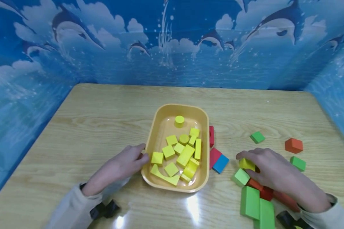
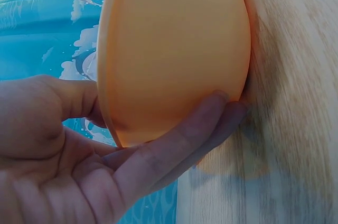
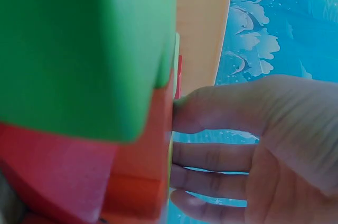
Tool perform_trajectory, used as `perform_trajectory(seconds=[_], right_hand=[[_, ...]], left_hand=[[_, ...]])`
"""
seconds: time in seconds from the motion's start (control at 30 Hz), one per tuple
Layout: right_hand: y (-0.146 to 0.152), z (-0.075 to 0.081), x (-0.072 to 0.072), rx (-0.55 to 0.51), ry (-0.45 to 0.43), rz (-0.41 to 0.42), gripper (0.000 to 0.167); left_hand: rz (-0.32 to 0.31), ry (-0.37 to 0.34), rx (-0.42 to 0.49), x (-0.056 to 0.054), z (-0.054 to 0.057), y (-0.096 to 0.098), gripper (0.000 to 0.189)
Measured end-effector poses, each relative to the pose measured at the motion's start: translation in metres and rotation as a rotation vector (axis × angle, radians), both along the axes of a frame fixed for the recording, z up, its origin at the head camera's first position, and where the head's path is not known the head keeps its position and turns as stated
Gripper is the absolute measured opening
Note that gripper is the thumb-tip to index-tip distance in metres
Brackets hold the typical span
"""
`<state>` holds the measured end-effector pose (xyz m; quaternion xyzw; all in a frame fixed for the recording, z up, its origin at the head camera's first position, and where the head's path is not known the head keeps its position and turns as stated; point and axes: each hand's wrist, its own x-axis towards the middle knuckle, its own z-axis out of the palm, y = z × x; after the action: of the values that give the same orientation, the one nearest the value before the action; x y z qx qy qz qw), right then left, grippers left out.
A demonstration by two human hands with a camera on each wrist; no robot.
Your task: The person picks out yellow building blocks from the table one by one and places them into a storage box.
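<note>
A tan plastic tray (image 1: 164, 125) with several yellow blocks in it stands mid-table. My left hand (image 1: 124, 161) grips its left side; in the left wrist view the thumb goes behind the rim and the fingers lie along the outer wall (image 2: 174, 60). To the right of the tray, my right hand (image 1: 272, 168) pinches a yellow block (image 1: 246, 164) between thumb and fingers. Beneath and beside that hand lie a light green block (image 1: 240, 177), red blocks (image 1: 266, 193) and long green blocks (image 1: 250, 202). In the right wrist view, green and red blocks hide the fingertips.
Against the tray's right side are red blocks (image 1: 215, 156) and a blue block (image 1: 220, 164). Further right lie green blocks (image 1: 257, 137) and an orange-red block (image 1: 293, 145). A blue dolphin-print sheet (image 1: 177, 44) walls the table (image 1: 109, 108) at the back and sides.
</note>
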<state>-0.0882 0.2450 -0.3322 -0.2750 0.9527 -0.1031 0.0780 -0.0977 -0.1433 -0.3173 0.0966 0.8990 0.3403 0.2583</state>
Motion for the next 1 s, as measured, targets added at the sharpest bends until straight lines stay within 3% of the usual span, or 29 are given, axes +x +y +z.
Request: perform_trajectory(seconds=[0.13, 0.37, 0.5, 0.67, 0.77, 1.0], right_hand=[[-0.002, 0.003, 0.001, -0.023, 0.066, 0.014, 0.035], [-0.018, 0.013, 0.001, -0.242, 0.337, 0.106, 0.025], [-0.035, 0.021, 0.0, -0.327, 0.356, 0.133, 0.035], [-0.057, 0.028, -0.001, -0.332, 0.359, 0.17, 0.047], [-0.067, 0.031, -0.001, -0.331, 0.363, 0.196, 0.044], [-0.091, 0.036, -0.003, -0.377, 0.362, 0.247, 0.037]], left_hand=[[-0.006, 0.011, -0.003, 0.0, 0.0, 0.0, 0.049], [-0.008, 0.019, -0.001, 0.0, 0.002, -0.001, 0.047], [-0.008, 0.025, 0.007, 0.001, 0.002, 0.0, 0.044], [-0.027, 0.04, 0.003, 0.004, 0.003, 0.0, 0.025], [-0.027, 0.04, -0.007, 0.005, 0.004, 0.001, 0.016], [-0.015, 0.018, -0.013, 0.007, 0.004, 0.001, 0.013]])
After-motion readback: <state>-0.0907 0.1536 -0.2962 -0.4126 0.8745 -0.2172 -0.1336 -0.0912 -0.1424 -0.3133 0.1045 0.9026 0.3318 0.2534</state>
